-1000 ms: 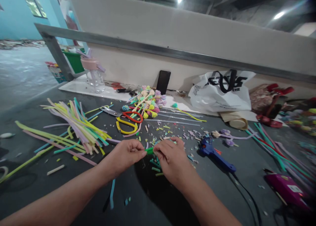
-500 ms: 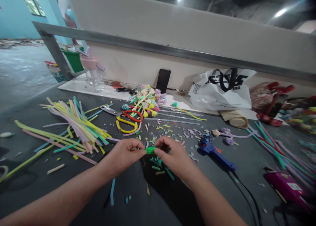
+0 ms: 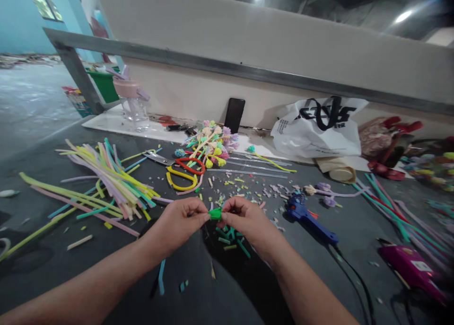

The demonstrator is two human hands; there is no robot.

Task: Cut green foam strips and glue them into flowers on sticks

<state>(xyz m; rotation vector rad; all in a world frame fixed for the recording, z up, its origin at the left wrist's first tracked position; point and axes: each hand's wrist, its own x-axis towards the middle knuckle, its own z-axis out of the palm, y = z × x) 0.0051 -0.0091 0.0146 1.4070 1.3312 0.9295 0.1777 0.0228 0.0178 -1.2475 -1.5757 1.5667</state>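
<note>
Between my two hands is a small bright green bundle point(image 3: 214, 214), perhaps short pipe cleaner pieces; its exact make-up is too small to tell. My left hand point(image 3: 187, 218) pinches its left end between thumb and forefinger. On the other end, my right hand point(image 3: 244, 218) closes in a similar pinch. Under the hands lie short cut green pipe cleaner pieces point(image 3: 244, 248). Beyond my left hand are scissors point(image 3: 181, 179) with one red and one yellow handle loop, lying open. A pile of long pastel pipe cleaners point(image 3: 113, 178) spreads to the left.
A blue glue gun point(image 3: 312, 221) with a black cord lies right of my hands. Farther back are a bunch of pipe cleaner flowers point(image 3: 213, 145), a phone point(image 3: 234, 116), a white bag point(image 3: 319, 131) and a clear bottle point(image 3: 133, 105). A magenta device point(image 3: 411, 268) sits at right.
The green bundle shows slightly more upright and compact between my fingertips. Both hands keep their pinch in nearly the same place.
</note>
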